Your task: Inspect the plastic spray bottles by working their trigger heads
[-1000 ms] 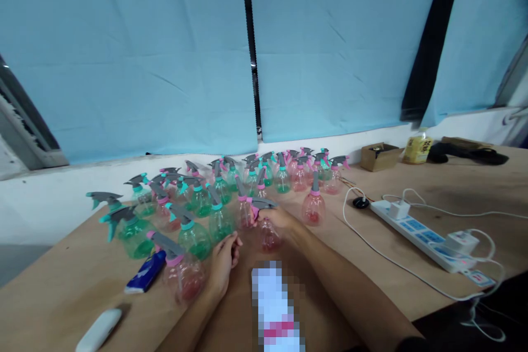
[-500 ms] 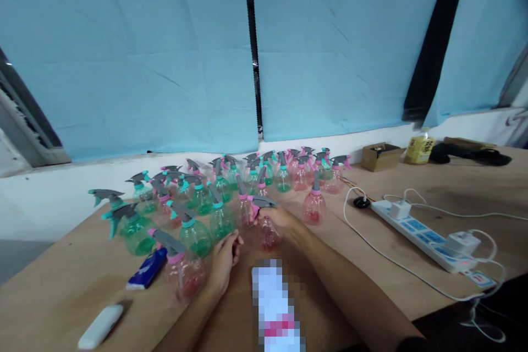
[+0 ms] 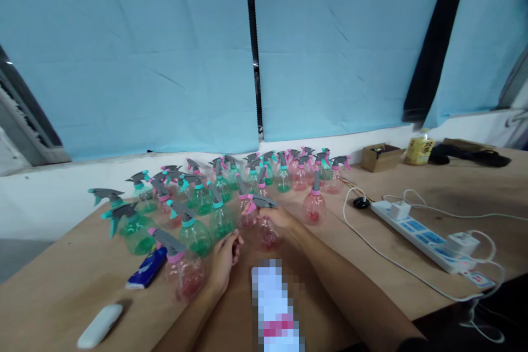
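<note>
My right hand (image 3: 281, 216) grips the neck of a pink spray bottle (image 3: 266, 234) with a grey trigger head, standing on the wooden table (image 3: 396, 258). My left hand (image 3: 224, 261) rests on the table just left of it, fingers loosely curled and holding nothing, beside another pink spray bottle (image 3: 183, 270) lying tilted. Several green and pink spray bottles (image 3: 214, 190) crowd the table behind both hands. One pink bottle (image 3: 313, 203) stands alone to the right.
A white power strip (image 3: 416, 229) with plugs and white cables lies at the right. A blue packet (image 3: 146, 268) and a white oblong object (image 3: 100, 325) lie at the left front. A cardboard box (image 3: 379, 157) and a yellow bottle (image 3: 418, 148) sit at the back right.
My right hand has shifted the held pink bottle slightly away from me. The left hand has stayed almost still.
</note>
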A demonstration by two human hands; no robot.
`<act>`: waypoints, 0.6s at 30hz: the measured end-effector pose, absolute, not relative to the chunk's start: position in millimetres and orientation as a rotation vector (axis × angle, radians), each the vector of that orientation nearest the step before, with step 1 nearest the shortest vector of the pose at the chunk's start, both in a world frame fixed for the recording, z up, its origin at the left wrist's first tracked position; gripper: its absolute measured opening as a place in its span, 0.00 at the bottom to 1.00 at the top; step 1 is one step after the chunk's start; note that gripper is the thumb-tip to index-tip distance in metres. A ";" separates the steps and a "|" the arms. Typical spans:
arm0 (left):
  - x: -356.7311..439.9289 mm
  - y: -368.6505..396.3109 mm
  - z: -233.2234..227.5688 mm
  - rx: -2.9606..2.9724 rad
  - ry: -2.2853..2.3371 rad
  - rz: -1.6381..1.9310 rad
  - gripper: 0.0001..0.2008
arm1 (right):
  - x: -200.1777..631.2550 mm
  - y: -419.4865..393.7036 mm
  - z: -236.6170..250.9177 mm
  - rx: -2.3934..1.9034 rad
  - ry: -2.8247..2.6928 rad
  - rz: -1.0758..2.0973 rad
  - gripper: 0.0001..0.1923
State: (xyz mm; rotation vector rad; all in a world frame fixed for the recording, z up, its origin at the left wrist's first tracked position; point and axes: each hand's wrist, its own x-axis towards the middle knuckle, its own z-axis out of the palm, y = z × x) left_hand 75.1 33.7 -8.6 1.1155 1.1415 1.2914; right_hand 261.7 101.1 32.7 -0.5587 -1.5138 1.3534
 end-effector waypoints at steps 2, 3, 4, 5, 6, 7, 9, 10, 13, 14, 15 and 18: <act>74.6 34.5 -9.6 1.117 1.143 1.295 0.20 | 260.4 100.0 32.7 -0.522 -1.474 1.354 0.09; 74.5 34.9 -9.9 1.114 1.144 1.297 0.20 | 259.6 99.4 32.5 -0.510 -1.450 1.354 0.08; 74.5 35.2 -10.0 1.112 1.145 1.298 0.20 | 258.7 99.0 32.3 -0.498 -1.430 1.357 0.07; 74.7 35.3 -9.8 1.108 1.147 1.299 0.20 | 257.8 98.7 31.8 -0.486 -1.418 1.361 0.06; 74.9 35.2 -9.4 1.105 1.149 1.299 0.20 | 257.1 98.6 31.3 -0.476 -1.414 1.364 0.06; 75.2 35.0 -8.7 1.101 1.151 1.299 0.20 | 256.5 98.7 30.5 -0.473 -1.417 1.363 0.06; 75.7 34.3 -7.1 1.099 1.152 1.295 0.20 | 255.9 99.4 28.5 -0.504 -1.421 1.337 0.07; 75.9 34.0 -6.3 1.099 1.151 1.294 0.20 | 255.9 100.0 27.1 -0.535 -1.420 1.320 0.07; 75.8 33.8 -5.1 1.094 1.138 1.298 0.20 | 257.5 103.2 22.3 -0.640 -1.378 1.255 0.06; 75.6 34.1 -5.2 1.090 1.133 1.304 0.20 | 258.8 104.8 20.7 -0.673 -1.353 1.225 0.06; 75.3 34.5 -5.5 1.084 1.129 1.309 0.20 | 260.5 106.6 19.3 -0.703 -1.324 1.191 0.06; 74.4 35.8 -6.8 1.076 1.128 1.305 0.20 | 268.5 112.6 16.4 -0.795 -1.252 1.022 0.06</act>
